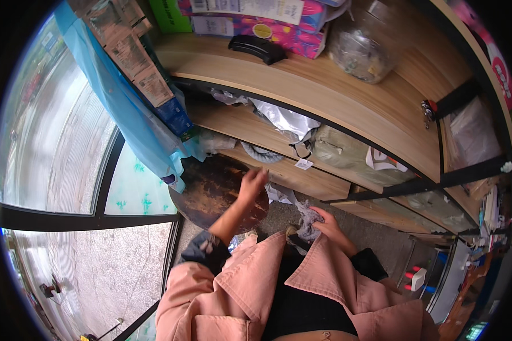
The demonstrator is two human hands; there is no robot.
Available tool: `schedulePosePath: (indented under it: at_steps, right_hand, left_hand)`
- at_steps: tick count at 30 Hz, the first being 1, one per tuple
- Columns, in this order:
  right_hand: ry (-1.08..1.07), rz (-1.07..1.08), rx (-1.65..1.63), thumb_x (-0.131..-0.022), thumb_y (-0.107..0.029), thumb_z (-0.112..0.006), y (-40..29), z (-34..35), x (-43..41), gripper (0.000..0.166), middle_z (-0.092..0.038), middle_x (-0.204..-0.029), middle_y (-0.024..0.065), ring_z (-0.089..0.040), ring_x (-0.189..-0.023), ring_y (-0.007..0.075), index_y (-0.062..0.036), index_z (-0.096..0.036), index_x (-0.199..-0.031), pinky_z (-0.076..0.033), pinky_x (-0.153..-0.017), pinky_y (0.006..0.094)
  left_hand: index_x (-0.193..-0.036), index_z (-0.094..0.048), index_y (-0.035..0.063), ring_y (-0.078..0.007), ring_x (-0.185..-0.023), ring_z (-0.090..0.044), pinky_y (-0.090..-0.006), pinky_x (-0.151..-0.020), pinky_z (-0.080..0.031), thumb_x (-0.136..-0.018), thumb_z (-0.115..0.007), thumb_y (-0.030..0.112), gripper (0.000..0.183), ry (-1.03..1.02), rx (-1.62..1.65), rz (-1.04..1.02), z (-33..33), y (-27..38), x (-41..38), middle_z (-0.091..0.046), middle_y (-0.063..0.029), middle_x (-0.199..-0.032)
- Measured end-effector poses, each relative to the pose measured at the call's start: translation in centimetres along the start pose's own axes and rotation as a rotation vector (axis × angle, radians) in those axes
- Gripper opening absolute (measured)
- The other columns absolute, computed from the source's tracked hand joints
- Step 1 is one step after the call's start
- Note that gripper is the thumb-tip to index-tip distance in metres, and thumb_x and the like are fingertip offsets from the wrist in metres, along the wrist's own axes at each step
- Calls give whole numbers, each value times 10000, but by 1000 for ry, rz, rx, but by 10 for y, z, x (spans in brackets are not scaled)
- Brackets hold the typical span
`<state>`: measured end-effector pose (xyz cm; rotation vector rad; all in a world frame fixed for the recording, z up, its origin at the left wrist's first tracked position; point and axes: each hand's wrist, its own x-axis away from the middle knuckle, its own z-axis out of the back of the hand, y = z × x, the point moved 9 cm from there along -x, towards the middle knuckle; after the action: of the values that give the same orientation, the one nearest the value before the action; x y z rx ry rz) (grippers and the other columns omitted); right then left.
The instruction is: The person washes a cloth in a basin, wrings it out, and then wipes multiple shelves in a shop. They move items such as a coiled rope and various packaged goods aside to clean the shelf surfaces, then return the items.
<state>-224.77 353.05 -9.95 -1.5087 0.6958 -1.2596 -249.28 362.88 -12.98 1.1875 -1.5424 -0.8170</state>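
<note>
My left hand [253,184] is raised over the right part of a round, worn dark tabletop [213,192]; its fingers are curled, and whether they pinch something small cannot be told. In my right hand [329,226] is a crumpled grey cloth [310,219], held below the wooden shelves in front of my body. White crumpled paper or plastic [279,194] lies between the tabletop and the cloth. A grey ring-shaped item [261,153] rests on a low shelf just beyond my left hand.
Wooden shelves [307,91] curve across the front, holding a black curved object [257,49], a clear plastic jar [358,55] and bagged goods [345,149]. Light-blue plastic sheeting [123,102] hangs at the left beside glass panes [136,183]. A small red-and-white stool [418,279] stands at the right.
</note>
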Motion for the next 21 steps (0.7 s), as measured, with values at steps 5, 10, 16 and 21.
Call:
schedulePosePath:
  at_steps: [5,10,16,21]
  right_hand:
    - [207,-32,-28,-705,33,-536,51,57,54,526,-597,-1050,78,-548,-929,119,30,-488,-1229,-433,-817,252]
    - [294,-14,-174,-705,44,-530,62,95,102,599,-570,-1127,112,-546,-1007,177,28,-421,-1294,-417,-872,283]
    - [420,-69,-272,-700,37,-513,117,140,138,610,-547,-1164,138,-536,-1037,204,17,-418,-1302,-416,-886,318]
    - [467,-185,-159,-701,23,-453,68,140,143,567,-547,-1158,155,-544,-1026,233,36,-443,-1268,-425,-877,327]
  left_hand:
    - [-1133,-456,20,-212,-892,-442,-370,-805,-357,-757,-605,559,675,53,36,113,-26,38,-129,-471,-98,-950]
    - [-1329,-320,91,-358,-1175,-416,-602,-863,-370,-662,-735,482,877,250,231,482,-74,11,-197,-463,-97,-1273]
    - [-1009,-583,81,-235,-819,-613,-358,-681,-495,-669,-710,143,368,-101,-1068,-857,-45,60,-193,-624,-57,-904]
    - [-929,-610,15,-208,-686,-605,-329,-593,-491,-749,-593,103,201,-78,-549,-26,-5,97,-124,-615,-80,-772]
